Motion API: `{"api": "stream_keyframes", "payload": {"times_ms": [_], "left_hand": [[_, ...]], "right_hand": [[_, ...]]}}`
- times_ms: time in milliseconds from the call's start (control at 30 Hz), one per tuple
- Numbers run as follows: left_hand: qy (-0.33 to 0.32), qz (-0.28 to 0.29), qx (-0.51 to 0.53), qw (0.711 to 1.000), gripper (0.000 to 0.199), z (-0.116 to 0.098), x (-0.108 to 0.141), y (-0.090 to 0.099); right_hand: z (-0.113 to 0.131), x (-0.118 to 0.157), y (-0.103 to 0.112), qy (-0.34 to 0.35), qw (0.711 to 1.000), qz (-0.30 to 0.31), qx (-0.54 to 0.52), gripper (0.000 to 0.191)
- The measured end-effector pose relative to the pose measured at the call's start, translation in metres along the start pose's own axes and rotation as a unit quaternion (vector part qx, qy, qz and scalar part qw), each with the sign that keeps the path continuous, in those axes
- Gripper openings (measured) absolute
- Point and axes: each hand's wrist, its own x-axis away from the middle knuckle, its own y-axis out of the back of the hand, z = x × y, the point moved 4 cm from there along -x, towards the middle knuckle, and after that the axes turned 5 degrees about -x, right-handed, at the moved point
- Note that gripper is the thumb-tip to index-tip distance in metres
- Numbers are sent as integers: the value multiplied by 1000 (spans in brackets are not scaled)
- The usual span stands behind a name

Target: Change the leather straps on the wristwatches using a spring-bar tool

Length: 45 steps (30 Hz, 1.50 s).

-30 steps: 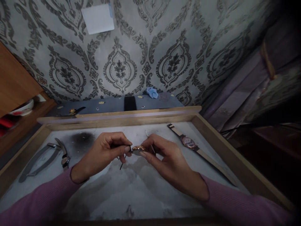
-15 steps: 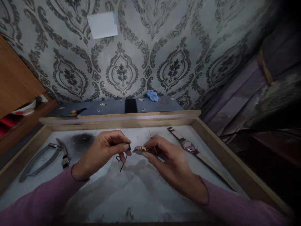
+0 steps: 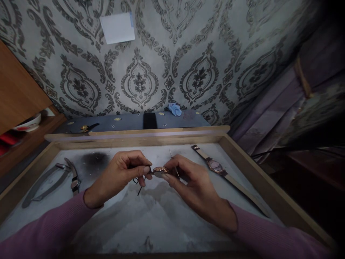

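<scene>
Above the middle of the tray, my right hand [image 3: 195, 185] grips a rose-gold watch case [image 3: 160, 170] by its edge, between thumb and fingers. A thin metal pin-like tool [image 3: 170, 154] sticks up past the same hand's fingers. My left hand [image 3: 118, 176] pinches a narrow dark watch strap [image 3: 139, 191], whose tail hangs curled below the fingers. The strap's pinched end meets the left side of the case; whether they are joined is too small to tell. Fingers hide part of both pieces.
A wooden-rimmed tray [image 3: 134, 141] surrounds the work. Right of my hands lies a long-strapped watch [image 3: 215, 166]. At left are a small watch [image 3: 75, 185] and a grey curved strap-like piece [image 3: 47, 187]. Behind stand a black phone [image 3: 150, 121] and a blue crumpled cloth [image 3: 175, 109].
My left hand has shifted slightly right, bringing the strap end from a small gap up to the watch case. My right hand has barely moved.
</scene>
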Motion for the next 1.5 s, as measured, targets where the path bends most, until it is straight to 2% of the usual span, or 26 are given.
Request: {"api": "stream_keyframes", "payload": {"times_ms": [367,667,800,967,1133,1300,1500], "left_hand": [[-20,-4,-41,999,6,-4,1,0],[-40,-4,-72,997,7,-9,3,-3],[-41,-7,-94,995,9,-11,4,-4],[-29,-1,-101,994,8,-10,4,-5],[-6,9,-73,997,7,-2,2,-4],[-13,-8,-68,998,8,2,0,-5],[-18,-42,-128,991,13,3,1,-4]], "right_hand": [[-3,0,-1,-19,1000,0,-9,9],[-3,1,-1,-65,997,9,-52,11],[-5,0,-4,-120,988,19,-101,12],[-12,1,-7,-207,960,21,-187,16],[-19,4,-12,-258,936,26,-238,24],[-20,2,-13,-250,942,30,-224,23],[-20,3,-13,-245,945,12,-218,24]]}}
